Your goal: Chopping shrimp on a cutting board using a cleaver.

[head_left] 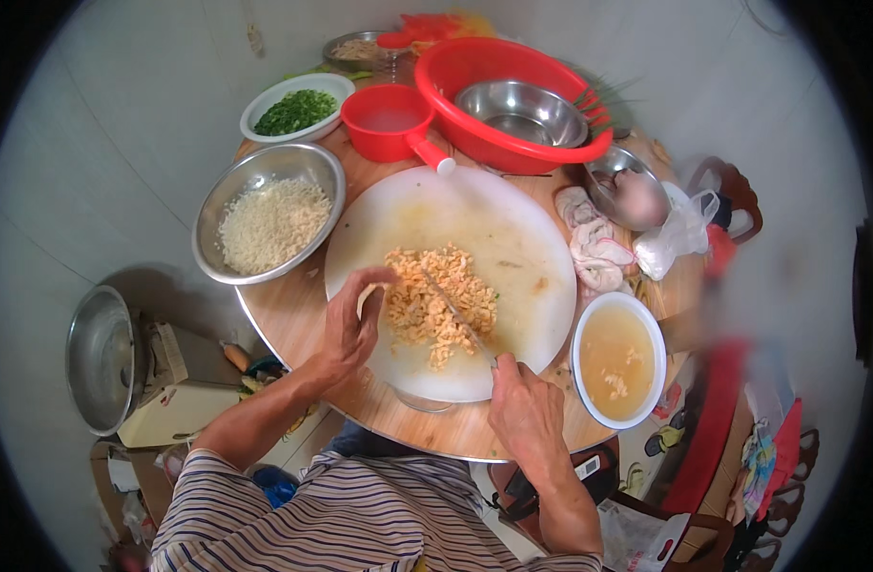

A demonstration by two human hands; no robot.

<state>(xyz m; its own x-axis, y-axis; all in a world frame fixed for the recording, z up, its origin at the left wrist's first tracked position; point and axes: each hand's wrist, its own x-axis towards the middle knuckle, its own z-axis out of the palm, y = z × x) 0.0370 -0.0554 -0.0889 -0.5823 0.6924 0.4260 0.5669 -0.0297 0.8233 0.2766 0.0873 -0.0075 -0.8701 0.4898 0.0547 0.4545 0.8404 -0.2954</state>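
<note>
A round white cutting board (508, 222) lies on the wooden table before me, bearing stains. On it is a loose pile of chopped orange-pink food (411, 314), perhaps shrimp. My right hand (526, 404) grips a knife at the board's near right edge. The knife's narrow-looking blade (456, 312) slants up and left across the pile; its handle is hidden in the fist. At the pile's left side is my left hand (354, 314), thumb and fingers apart and curved, holding nothing. Its fingertips are close to the food; whether they touch it I cannot tell.
Left of the board sits a steel bowl (213, 247) of white grains or bits. Behind are a bowl of chopped greens (297, 112), a red ladle (386, 146) and a red basin (493, 154). A cloth (597, 247) and a bowl of cloudy liquid (615, 350) flank the right.
</note>
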